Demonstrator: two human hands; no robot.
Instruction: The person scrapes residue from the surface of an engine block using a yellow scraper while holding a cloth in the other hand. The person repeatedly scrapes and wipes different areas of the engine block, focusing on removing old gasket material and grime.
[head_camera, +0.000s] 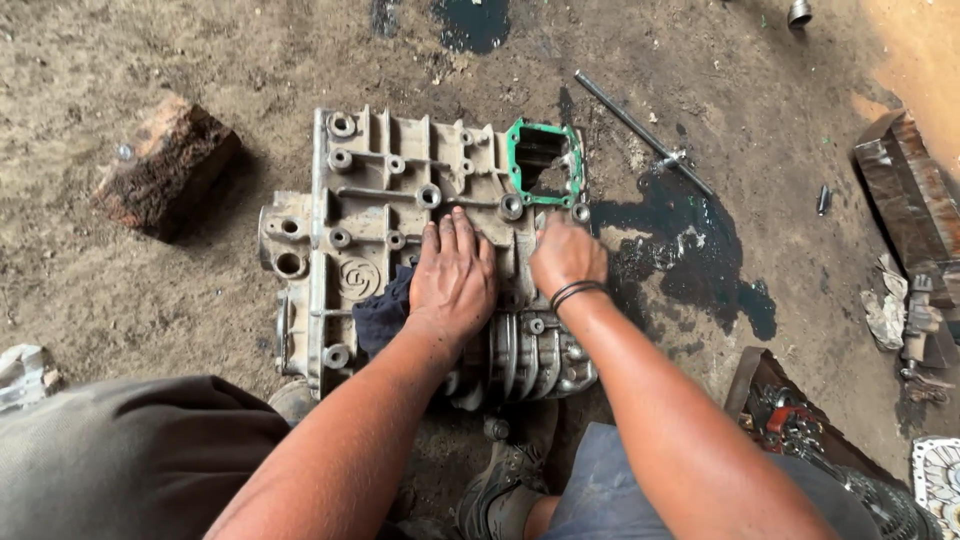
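A grey cast-metal engine casing (370, 190) lies flat on the dirt floor, with ribs, bosses and bolt holes on top. A green gasket (518, 160) frames an opening at its far right corner. My left hand (452, 275) lies palm down on the casing's middle, fingers together, pressing a dark blue rag (382, 310) that sticks out to its left. My right hand (566, 256) rests on the casing's right side just below the gasket, fingers curled down; whether it holds anything is hidden. It has a black band around its wrist.
A wood block (165, 165) lies on the ground at left. A long metal rod (640, 130) lies beyond a dark oil patch (690, 250) to the right. Scrap metal and rags (915, 250) sit at the right edge, a box of parts (800, 420) at lower right.
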